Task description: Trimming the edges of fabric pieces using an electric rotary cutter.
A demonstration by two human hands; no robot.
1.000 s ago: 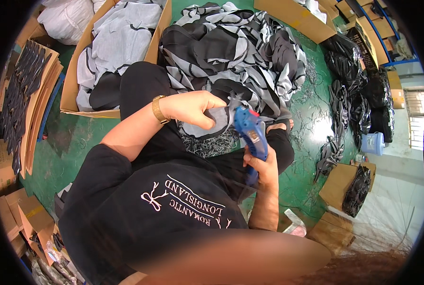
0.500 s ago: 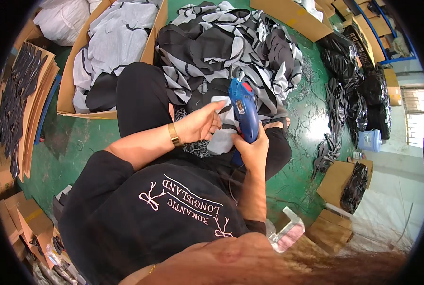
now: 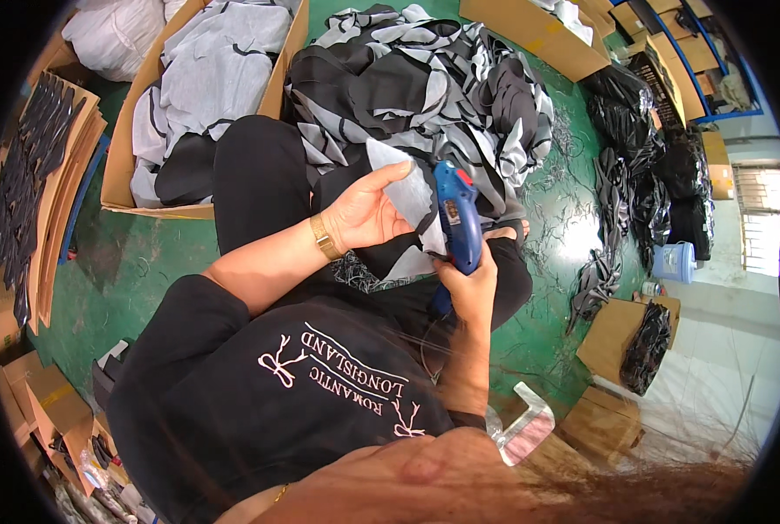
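Observation:
My left hand (image 3: 368, 210) pinches a grey fabric piece (image 3: 412, 194) with black edging between thumb and fingers, in front of my lap. My right hand (image 3: 470, 284) is wrapped round the grip of a blue electric fabric cutter (image 3: 460, 218) with a red switch. The cutter stands upright, right beside the fabric's black edge. Its blade end is too small to make out against the cloth. Beyond both hands lies a large heap of black and grey fabric (image 3: 399, 79).
A cardboard box (image 3: 115, 166) of grey and black fabric stands left of my knee. Thread scraps (image 3: 543, 249) litter the green floor. Black plastic bags (image 3: 669, 175) and a light blue bucket (image 3: 675, 262) are at the right, flattened cardboard (image 3: 67, 188) at the left.
My left hand has taken hold of the grey fabric piece and raised it beside the cutter. My right hand, with the cutter, has moved slightly right and nearer to me.

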